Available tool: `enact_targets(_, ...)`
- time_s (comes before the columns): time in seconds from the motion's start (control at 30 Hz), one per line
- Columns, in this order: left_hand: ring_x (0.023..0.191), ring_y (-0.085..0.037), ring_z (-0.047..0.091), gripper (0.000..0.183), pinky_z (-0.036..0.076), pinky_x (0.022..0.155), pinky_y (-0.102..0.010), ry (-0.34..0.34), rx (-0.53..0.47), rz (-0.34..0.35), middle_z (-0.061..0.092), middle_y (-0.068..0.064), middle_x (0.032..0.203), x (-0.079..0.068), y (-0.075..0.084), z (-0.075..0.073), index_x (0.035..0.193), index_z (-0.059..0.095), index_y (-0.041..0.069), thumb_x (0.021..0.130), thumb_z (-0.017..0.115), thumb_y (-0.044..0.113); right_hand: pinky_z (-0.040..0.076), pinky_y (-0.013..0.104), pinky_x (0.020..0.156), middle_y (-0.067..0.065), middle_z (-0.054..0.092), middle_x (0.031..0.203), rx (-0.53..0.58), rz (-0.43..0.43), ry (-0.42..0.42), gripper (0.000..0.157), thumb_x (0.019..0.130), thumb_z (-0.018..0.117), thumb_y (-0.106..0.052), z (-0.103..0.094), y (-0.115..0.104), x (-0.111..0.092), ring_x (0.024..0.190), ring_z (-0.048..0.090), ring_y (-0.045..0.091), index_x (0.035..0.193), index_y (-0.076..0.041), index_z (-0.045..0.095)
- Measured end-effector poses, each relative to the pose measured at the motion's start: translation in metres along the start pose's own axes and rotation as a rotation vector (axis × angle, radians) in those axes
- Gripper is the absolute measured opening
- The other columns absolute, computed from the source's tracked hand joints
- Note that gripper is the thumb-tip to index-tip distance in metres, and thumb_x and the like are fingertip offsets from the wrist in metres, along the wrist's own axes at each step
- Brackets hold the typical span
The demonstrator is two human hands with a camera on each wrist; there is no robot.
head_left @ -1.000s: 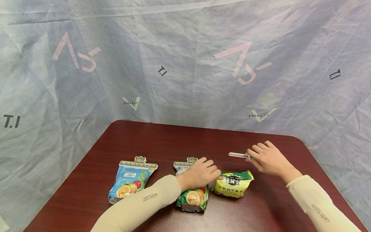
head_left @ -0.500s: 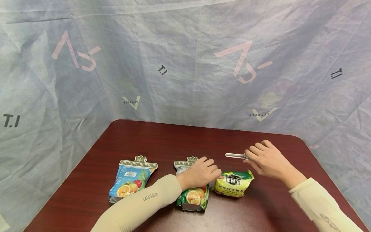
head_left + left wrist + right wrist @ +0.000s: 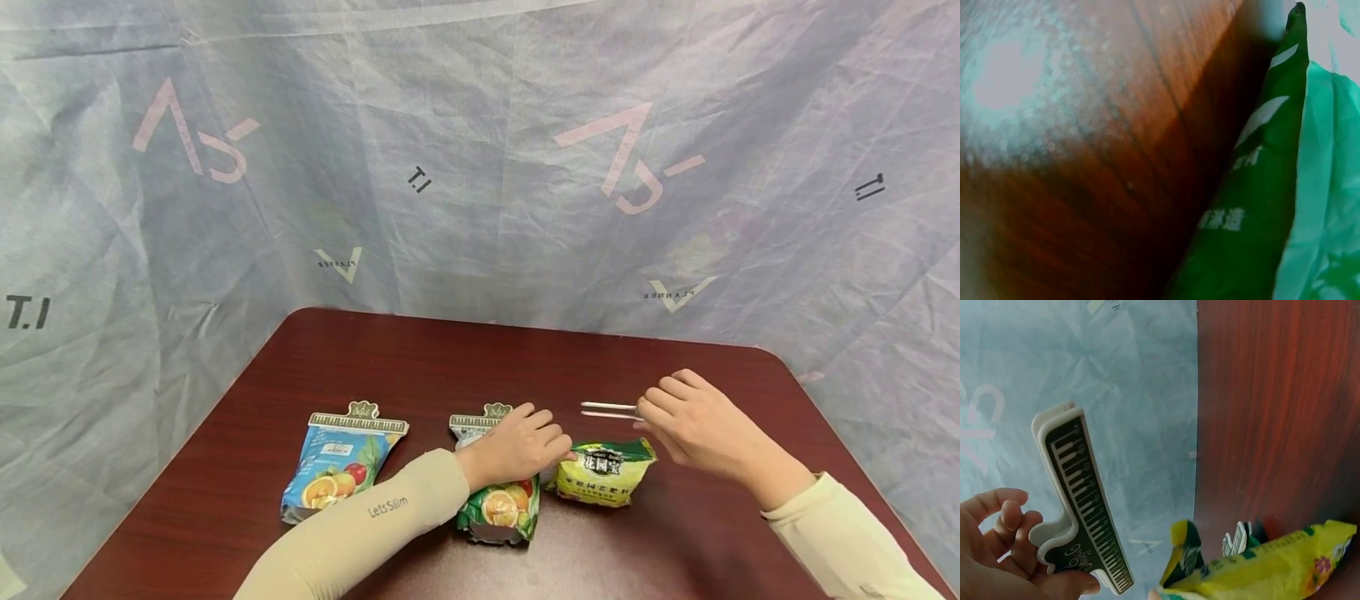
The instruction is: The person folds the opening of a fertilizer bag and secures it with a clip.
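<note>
My right hand (image 3: 693, 421) pinches a clip (image 3: 1088, 506) printed with piano keys, holding it by its scalloped handle above the table. In the head view its two long edges stand slightly apart, pointing left. Below and left of it sits a yellow and green bag (image 3: 603, 479), its green top edge upward. My left hand (image 3: 517, 450) reaches over a green fruit-print bag (image 3: 501, 512) and pinches the yellow bag's upper left corner. Only a left fingertip (image 3: 1154, 594) shows at that corner in the right wrist view.
A blue fruit-print bag (image 3: 337, 471) lies at the left, with a matching clip (image 3: 360, 419) across its top. Another piano-print clip (image 3: 480, 419) is on the green bag, partly behind my left hand. A grey cloth (image 3: 480, 167) hangs behind the dark red table (image 3: 450, 350).
My right hand has shifted slightly right and downward. The clip it holds has turned and parted, so both edges now show with a gap. The left hand has stayed in place.
</note>
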State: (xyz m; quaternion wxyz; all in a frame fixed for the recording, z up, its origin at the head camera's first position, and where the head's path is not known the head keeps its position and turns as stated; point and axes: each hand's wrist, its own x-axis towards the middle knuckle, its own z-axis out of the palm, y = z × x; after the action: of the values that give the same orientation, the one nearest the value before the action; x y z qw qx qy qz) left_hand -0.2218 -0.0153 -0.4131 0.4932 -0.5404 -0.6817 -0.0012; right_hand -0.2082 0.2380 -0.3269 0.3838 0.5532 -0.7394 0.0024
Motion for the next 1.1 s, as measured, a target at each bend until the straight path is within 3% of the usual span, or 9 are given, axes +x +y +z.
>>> enact_targets(0.47,0.058,-0.009,0.039,0.033,0.031,0.051,-0.024,-0.002,0.006,0.004,0.054,0.009,0.066,0.001,-0.001,-0.002,0.07,0.048,0.018,0.097,0.041,0.034,0.032,0.028,0.06,-0.006,0.041,0.065,0.035,-0.061,-0.008,0.03,0.096,0.037,-0.016,-0.018,-0.015,0.01,0.059,0.038,0.014,0.069,-0.011,0.049)
enact_targets(1.1,0.058,-0.009,0.037,0.033,0.031,0.052,-0.025,-0.019,-0.007,0.0,0.056,0.009,0.068,0.001,0.0,-0.003,0.07,0.048,0.017,0.098,0.039,0.034,0.034,0.025,0.061,-0.008,0.041,0.065,0.108,-0.094,-0.067,0.034,0.098,0.029,-0.011,-0.016,-0.03,0.003,0.061,0.038,0.012,0.069,-0.014,0.047)
